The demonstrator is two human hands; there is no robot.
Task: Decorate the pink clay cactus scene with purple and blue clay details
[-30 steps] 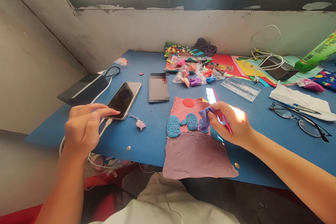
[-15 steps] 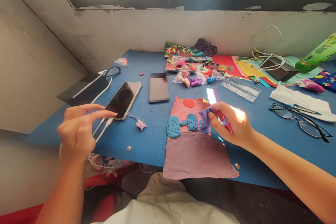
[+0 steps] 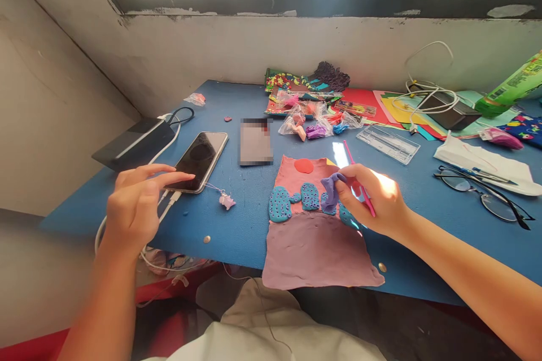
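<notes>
My left hand (image 3: 138,203) hovers at the near end of a dark-screened smartphone (image 3: 203,155), its index finger stretched over the screen; whether it touches I cannot tell. White cables plug into the phone, and a small lilac charm (image 3: 227,200) lies beside it. Between the thumb and fingers of my right hand (image 3: 376,197) is a lump of purple modelling clay (image 3: 330,192); a pink stick-like tool (image 3: 348,152) also runs through that hand. Under it lies a clay picture (image 3: 317,251) with a mauve lower part, a pink upper part, a red disc (image 3: 304,166) and dotted blue shapes (image 3: 280,204).
Bagged clay pieces (image 3: 315,131) and coloured paper (image 3: 387,107) lie at the back. A clear plastic case (image 3: 388,144), eyeglasses (image 3: 483,194), a white cloth-like item (image 3: 486,163) and a green bottle (image 3: 512,87) are on the right. A black box (image 3: 135,144) sits at left.
My left hand has shifted slightly right, its index finger reaching further over the phone screen. My right hand keeps its hold on the purple clay almost without moving.
</notes>
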